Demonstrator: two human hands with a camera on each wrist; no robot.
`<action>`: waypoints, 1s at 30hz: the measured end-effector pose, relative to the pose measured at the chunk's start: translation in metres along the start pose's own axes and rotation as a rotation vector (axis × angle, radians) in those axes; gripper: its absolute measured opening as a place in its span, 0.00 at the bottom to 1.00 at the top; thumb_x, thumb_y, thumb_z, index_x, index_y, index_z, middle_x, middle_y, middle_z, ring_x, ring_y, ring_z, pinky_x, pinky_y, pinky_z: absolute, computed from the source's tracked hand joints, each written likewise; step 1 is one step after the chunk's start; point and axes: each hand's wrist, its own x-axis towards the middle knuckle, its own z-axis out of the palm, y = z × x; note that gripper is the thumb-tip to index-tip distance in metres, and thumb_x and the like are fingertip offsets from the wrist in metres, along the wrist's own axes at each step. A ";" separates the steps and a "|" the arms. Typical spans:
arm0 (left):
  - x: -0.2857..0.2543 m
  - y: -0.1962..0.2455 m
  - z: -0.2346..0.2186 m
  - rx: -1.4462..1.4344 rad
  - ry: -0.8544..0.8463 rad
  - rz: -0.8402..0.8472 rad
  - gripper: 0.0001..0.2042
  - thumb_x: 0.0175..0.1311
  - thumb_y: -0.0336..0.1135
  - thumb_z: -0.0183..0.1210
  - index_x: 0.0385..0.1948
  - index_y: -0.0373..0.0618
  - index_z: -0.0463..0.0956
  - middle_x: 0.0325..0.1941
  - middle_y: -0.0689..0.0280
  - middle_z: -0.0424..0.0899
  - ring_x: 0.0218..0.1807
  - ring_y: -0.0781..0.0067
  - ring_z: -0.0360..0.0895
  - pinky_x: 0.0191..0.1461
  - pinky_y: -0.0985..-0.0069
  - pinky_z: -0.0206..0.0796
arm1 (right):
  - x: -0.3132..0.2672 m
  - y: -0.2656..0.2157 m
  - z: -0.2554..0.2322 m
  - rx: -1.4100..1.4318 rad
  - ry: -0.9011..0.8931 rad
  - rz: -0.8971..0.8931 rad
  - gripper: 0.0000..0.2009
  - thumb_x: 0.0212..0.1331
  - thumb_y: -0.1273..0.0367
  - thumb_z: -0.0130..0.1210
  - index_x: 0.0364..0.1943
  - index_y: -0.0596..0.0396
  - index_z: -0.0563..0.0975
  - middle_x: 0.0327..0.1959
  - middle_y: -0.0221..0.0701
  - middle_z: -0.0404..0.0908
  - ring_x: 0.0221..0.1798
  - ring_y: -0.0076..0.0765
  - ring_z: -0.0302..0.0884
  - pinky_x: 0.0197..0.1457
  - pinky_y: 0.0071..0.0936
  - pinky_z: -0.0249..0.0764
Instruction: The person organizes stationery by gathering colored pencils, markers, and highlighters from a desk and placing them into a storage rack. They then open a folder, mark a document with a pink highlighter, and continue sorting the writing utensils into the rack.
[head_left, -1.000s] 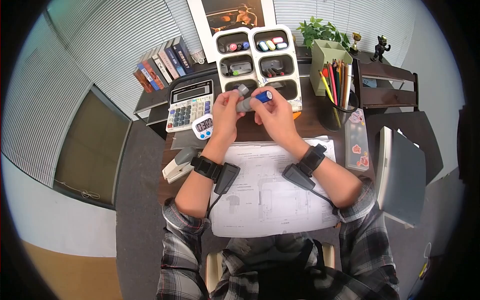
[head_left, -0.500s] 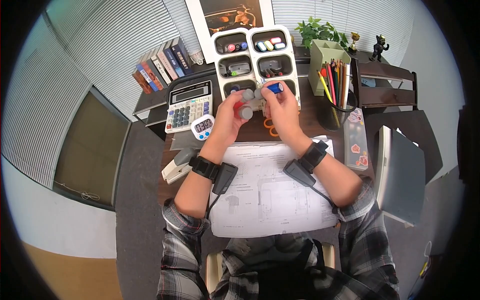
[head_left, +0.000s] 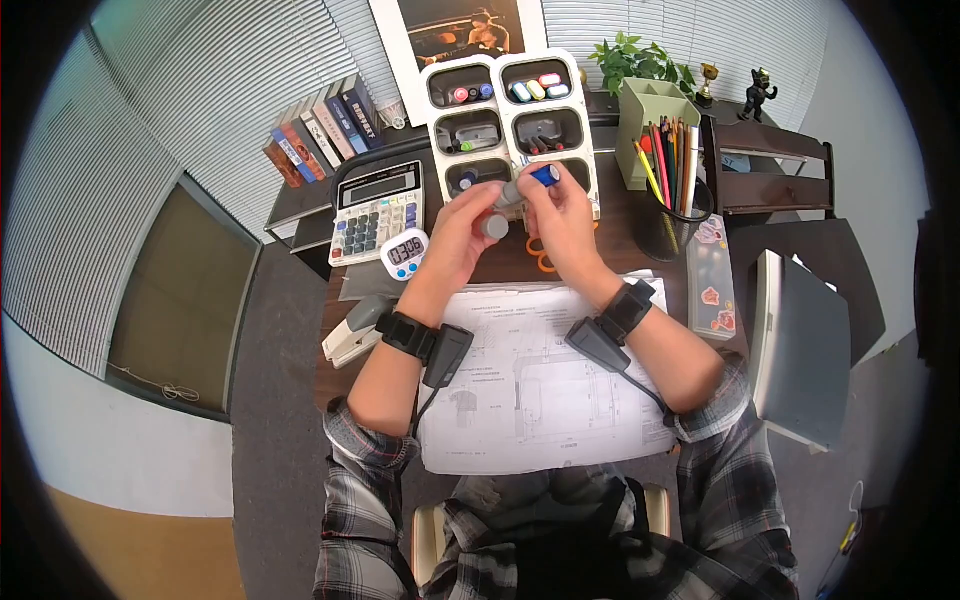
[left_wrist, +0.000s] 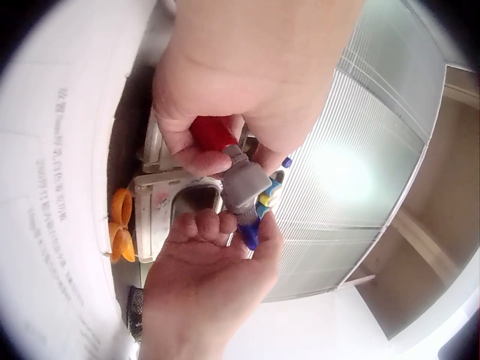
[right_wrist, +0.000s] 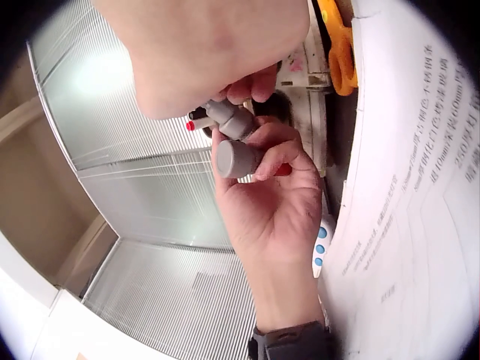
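Over the near end of the white organizer (head_left: 597, 205), my two hands meet. My left hand (head_left: 463, 235) grips a red marker (left_wrist: 212, 133) whose grey end (head_left: 495, 227) points towards me. Fingers of my right hand (head_left: 568, 225) pinch a marker with a blue end (head_left: 546, 175). Its grey part (right_wrist: 231, 120) runs across to the left fingertips, close above the red marker's grey end. The red barrel is mostly hidden inside the left hand.
Orange-handled scissors (head_left: 540, 256) lie by the organizer. A timer (head_left: 405, 255), calculator (head_left: 376, 217) and stapler (head_left: 357, 330) stand at left. Pencils in a mesh cup (head_left: 675, 230) stand at right, beside a long box (head_left: 712, 285). Printed drawings (head_left: 545, 400) cover the desk's front.
The hands parted, the left turning so its red marker's grey end shows and the right lifting the blue-ended marker. They have since come together again, the grey part meeting the left fingers.
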 end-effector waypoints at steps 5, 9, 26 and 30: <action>0.004 0.004 -0.006 -0.062 0.082 0.086 0.13 0.67 0.37 0.58 0.49 0.45 0.80 0.38 0.72 0.80 0.37 0.83 0.75 0.38 0.81 0.68 | -0.001 -0.005 0.001 0.029 0.020 0.063 0.11 0.66 0.63 0.57 0.40 0.57 0.79 0.18 0.22 0.73 0.20 0.14 0.65 0.24 0.19 0.63; 0.011 0.003 -0.018 0.169 0.281 0.199 0.14 0.68 0.35 0.57 0.52 0.42 0.78 0.40 0.69 0.82 0.37 0.83 0.77 0.34 0.84 0.68 | 0.002 0.005 0.000 -0.100 -0.001 -0.028 0.13 0.66 0.62 0.57 0.42 0.58 0.79 0.20 0.27 0.75 0.21 0.19 0.68 0.27 0.23 0.67; 0.019 -0.009 -0.019 1.084 0.377 0.684 0.14 0.69 0.32 0.57 0.52 0.35 0.76 0.31 0.55 0.86 0.32 0.68 0.87 0.34 0.74 0.75 | -0.001 0.007 -0.002 -0.480 -0.099 -0.235 0.13 0.63 0.69 0.59 0.49 0.59 0.78 0.27 0.45 0.81 0.24 0.38 0.78 0.31 0.34 0.74; 0.017 -0.010 -0.016 1.103 0.314 0.643 0.16 0.67 0.31 0.57 0.53 0.34 0.76 0.31 0.53 0.86 0.32 0.63 0.86 0.37 0.71 0.75 | -0.001 0.010 -0.002 -0.508 -0.084 -0.244 0.14 0.63 0.68 0.59 0.50 0.59 0.78 0.28 0.46 0.81 0.24 0.42 0.79 0.32 0.35 0.74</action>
